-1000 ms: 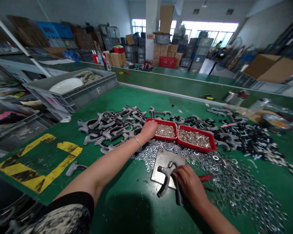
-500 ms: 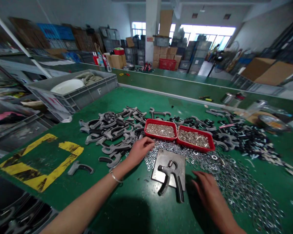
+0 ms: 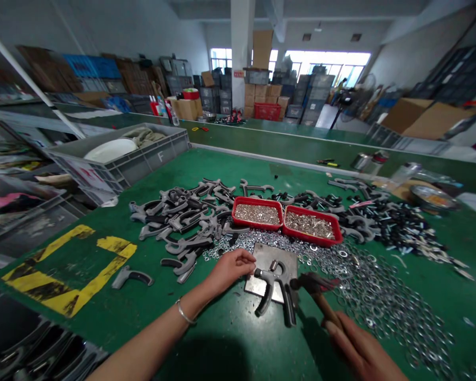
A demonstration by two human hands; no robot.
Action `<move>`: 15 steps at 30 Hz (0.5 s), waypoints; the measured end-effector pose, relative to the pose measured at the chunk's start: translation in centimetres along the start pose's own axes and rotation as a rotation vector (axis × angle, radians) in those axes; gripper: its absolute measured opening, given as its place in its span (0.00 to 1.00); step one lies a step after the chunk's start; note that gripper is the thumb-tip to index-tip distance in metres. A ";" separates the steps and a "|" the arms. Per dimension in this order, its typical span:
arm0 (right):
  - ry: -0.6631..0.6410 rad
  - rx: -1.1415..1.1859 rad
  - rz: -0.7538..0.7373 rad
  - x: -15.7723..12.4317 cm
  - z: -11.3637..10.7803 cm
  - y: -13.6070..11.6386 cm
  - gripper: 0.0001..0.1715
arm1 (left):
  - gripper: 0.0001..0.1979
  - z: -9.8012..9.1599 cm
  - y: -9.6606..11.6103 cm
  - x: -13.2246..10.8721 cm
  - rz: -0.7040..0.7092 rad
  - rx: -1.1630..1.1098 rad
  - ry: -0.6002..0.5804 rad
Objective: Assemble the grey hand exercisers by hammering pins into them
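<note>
A grey hand-grip tool lies on a square metal plate near the table's front. My left hand is pinched shut at the tool's left end, fingertips touching it; what they hold is too small to see. My right hand grips the wooden handle of a hammer, whose head hovers just right of the tool. Loose washers spread round the plate. Two red trays of small metal parts stand behind it.
A heap of grey and black handle parts lies left of the trays, another dark pile to the right. A grey crate stands at the back left. Yellow tape marks the front left corner, with one handle part beside it.
My left hand came back from the red tray to the tool's left end. My right hand let go of the tool and now holds a hammer raised beside it.
</note>
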State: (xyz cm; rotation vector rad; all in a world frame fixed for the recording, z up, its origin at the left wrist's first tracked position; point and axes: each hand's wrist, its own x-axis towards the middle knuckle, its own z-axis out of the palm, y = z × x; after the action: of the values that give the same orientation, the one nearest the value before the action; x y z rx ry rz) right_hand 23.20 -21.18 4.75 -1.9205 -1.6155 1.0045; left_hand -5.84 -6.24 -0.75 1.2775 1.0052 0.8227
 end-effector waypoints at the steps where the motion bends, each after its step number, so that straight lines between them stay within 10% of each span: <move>1: -0.019 -0.001 -0.032 0.5 0.2 -0.8 0.26 | 0.13 0.0 0.1 0.0 -0.033 -0.035 -0.014; 9: -0.253 -0.051 -0.048 5.8 2.1 -0.7 0.25 | 0.09 0.4 1.1 0.9 0.023 0.111 -0.058; 15: 0.048 0.538 0.285 4.2 3.3 0.7 0.30 | 0.07 3.2 0.9 4.3 0.265 0.655 -0.138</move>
State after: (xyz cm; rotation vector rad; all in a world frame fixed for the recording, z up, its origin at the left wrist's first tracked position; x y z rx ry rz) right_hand 21.39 -17.70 1.13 -1.7945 -0.9247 1.3302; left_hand -1.28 -3.35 -0.41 2.0322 1.0448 0.6037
